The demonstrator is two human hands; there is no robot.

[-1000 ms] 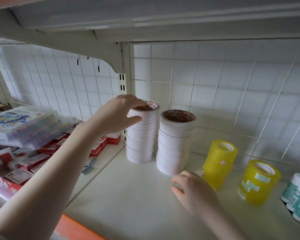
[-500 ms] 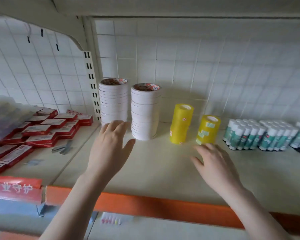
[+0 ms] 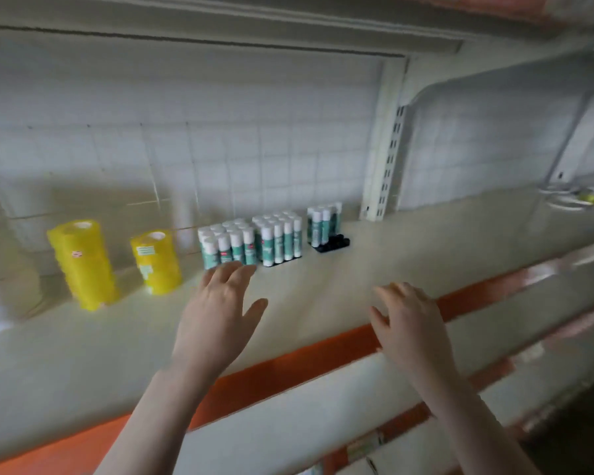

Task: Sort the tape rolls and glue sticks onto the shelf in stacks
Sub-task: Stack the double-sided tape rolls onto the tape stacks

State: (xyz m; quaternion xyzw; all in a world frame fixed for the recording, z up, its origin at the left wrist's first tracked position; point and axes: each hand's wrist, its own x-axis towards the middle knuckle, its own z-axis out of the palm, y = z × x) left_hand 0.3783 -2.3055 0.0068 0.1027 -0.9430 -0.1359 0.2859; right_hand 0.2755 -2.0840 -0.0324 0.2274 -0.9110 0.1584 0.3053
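Left hand: we saw fingers spread, holding nothing.
Right hand: fingers relaxed, empty.
White rolls: blurred, cut off at left.

stationery shop: stocked shelf, glue sticks

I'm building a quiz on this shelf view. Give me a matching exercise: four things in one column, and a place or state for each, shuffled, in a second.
Things:
1. taller yellow tape stack
2. shorter yellow tape stack
3. left hand
4. right hand

Places or states:
A. fingers spread, reaching toward the nearest glue sticks
B. over the shelf's orange front edge
C. farthest left of the four
D. between the other tape stack and the glue sticks

Pairs: 1-C, 2-D, 3-A, 4-B
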